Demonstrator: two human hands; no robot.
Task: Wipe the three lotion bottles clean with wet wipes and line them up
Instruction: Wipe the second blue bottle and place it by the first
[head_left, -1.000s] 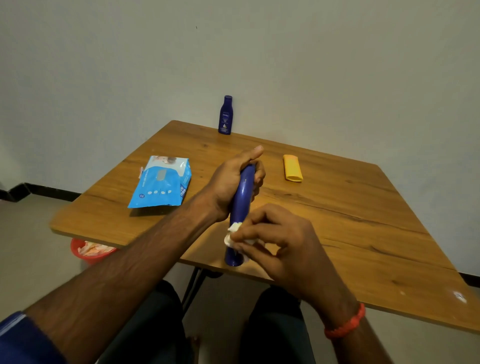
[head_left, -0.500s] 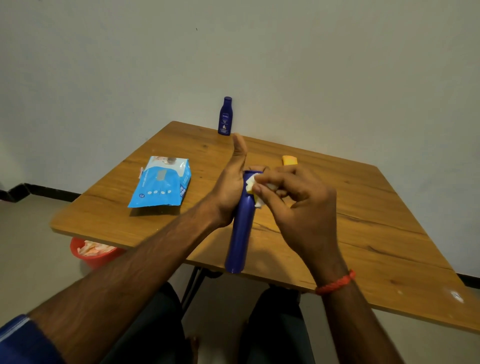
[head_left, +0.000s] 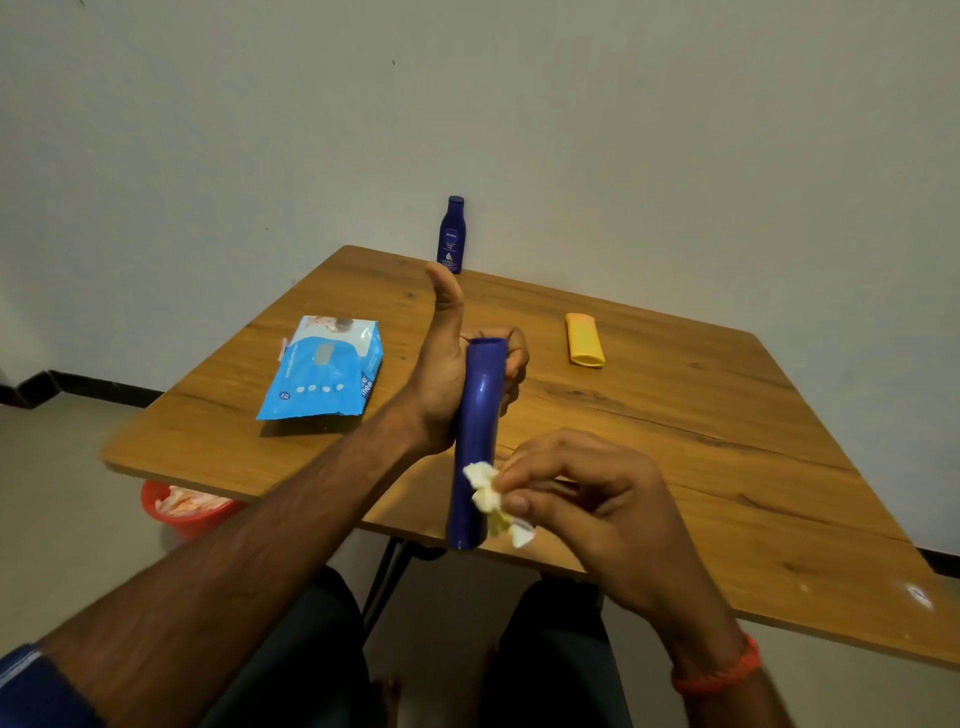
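My left hand (head_left: 447, 374) grips the far end of a long dark blue lotion bottle (head_left: 477, 421), thumb pointing up, holding it lengthwise above the table's near edge. My right hand (head_left: 582, 509) pinches a crumpled white wet wipe (head_left: 488, 493) against the bottle's near end. A small dark blue bottle (head_left: 451, 235) stands upright at the table's far edge by the wall. A yellow bottle (head_left: 584, 340) lies flat on the table, to the right beyond my hands.
A blue pack of wet wipes (head_left: 322, 369) lies on the wooden table (head_left: 701, 467) left of my hands. A red bin (head_left: 182, 512) with used wipes sits on the floor under the table's left corner. My knees are below the near edge.
My right hand slid the wipe from the bottle's far end back down to its near end. My left hand kept hold of the bottle, thumb still raised.
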